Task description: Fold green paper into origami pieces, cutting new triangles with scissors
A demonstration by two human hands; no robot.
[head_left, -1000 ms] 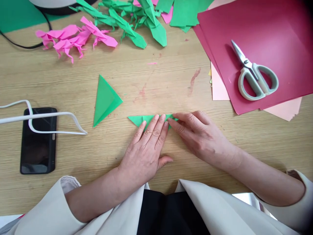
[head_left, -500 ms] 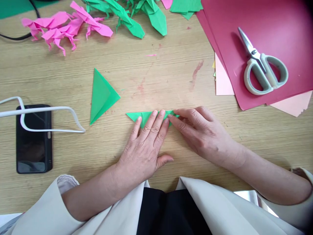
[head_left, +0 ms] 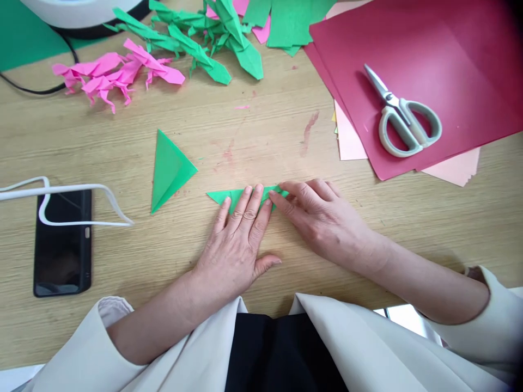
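Under my left hand [head_left: 239, 239] lies a folded green paper [head_left: 220, 196], a flat strip with a pointed left tip. The fingers of that hand are stretched out and press the paper onto the wooden table; the thumb sticks out to the right. My right hand [head_left: 322, 218] pinches the paper's right end between thumb and index finger, which partly cover it. Farther left and a little higher rests a second folded green paper triangle [head_left: 171, 171], touched by neither hand.
Pink origami figures [head_left: 118, 73] and green origami figures [head_left: 208, 41] stand along the back. Grey-handled scissors [head_left: 404, 120] lie on red paper sheets [head_left: 457, 60] at the right. A black phone [head_left: 63, 245] with a white cable [head_left: 87, 223] over it sits at the left.
The view has shifted, bringing more of the table's back into sight, including a white round object at top left. Both hands hold nearly the same pose on the green paper.
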